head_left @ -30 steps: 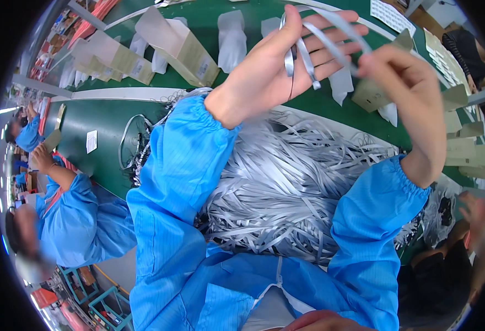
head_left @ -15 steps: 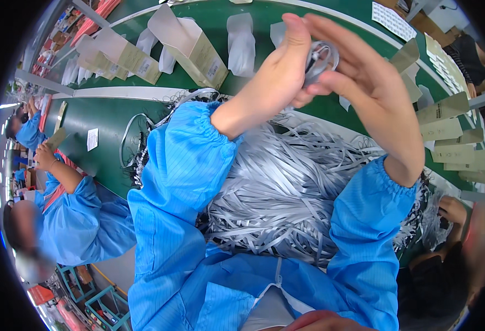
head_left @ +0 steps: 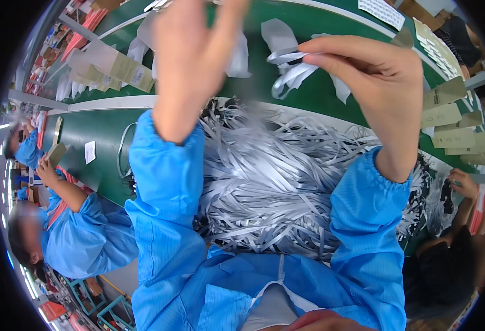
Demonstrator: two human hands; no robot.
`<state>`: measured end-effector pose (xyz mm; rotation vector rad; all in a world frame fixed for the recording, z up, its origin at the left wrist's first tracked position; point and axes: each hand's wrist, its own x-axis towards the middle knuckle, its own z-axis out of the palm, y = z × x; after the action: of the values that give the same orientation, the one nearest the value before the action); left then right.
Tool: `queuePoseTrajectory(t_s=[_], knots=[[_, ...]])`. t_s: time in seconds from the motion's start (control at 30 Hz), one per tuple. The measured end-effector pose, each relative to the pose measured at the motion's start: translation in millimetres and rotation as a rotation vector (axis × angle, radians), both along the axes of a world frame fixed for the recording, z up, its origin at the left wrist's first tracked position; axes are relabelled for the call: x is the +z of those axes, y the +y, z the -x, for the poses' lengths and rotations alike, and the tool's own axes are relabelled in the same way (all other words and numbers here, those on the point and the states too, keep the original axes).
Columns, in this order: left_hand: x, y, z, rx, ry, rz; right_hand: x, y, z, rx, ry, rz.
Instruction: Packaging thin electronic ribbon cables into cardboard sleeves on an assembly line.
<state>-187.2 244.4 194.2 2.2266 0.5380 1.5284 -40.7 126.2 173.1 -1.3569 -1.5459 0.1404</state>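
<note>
In the upper right of the frame the right hand (head_left: 375,83) pinches a small folded bundle of grey strap (head_left: 292,69) between thumb and fingertips, so it is clamped on the bundle, which hangs above the green belt (head_left: 308,27). The left hand (head_left: 193,55), in the upper middle, is blurred; its fingers look spread apart and it holds nothing that I can see.

I judge that the step in hand is the finishing of one coiled bundle: it looks gathered and ready to be put away. The next move probably calls for a steady grip so that the loops do not spring open, and a free place on the belt.

Counting: one bundle in the hand, and one big heap of loose grey straps (head_left: 286,187) in the middle of the frame, too many to count. Three or more clear bags (head_left: 278,36) lie on the belt. Several cardboard boxes (head_left: 443,116) stand at the right edge and more at the upper left. One co-worker (head_left: 77,231) in a blue coat sits at the lower left.
</note>
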Motion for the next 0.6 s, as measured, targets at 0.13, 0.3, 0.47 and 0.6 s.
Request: queuePoseTrajectory(t_s=[0.13, 0.3, 0.47, 0.6], knots=[[-15.2, 88.1, 51.8, 0.320, 0.178, -0.652, 4.4, -1.0, 0.2, -0.017, 0.012, 0.035], [-35.0, 102.1, 67.8, 0.610, 0.510, -0.032, 3.7, -4.0, -7.2, -0.009, 0.050, 0.033], [-35.4, 101.1, 66.2, 0.529, 0.626, 0.088, 7.8, -5.8, -4.7, 0.027, 0.026, 0.048], [-30.8, 83.6, 61.6, 0.411, 0.579, 0.162, 7.1, 3.8, 8.4, 0.120, 0.008, 0.036]])
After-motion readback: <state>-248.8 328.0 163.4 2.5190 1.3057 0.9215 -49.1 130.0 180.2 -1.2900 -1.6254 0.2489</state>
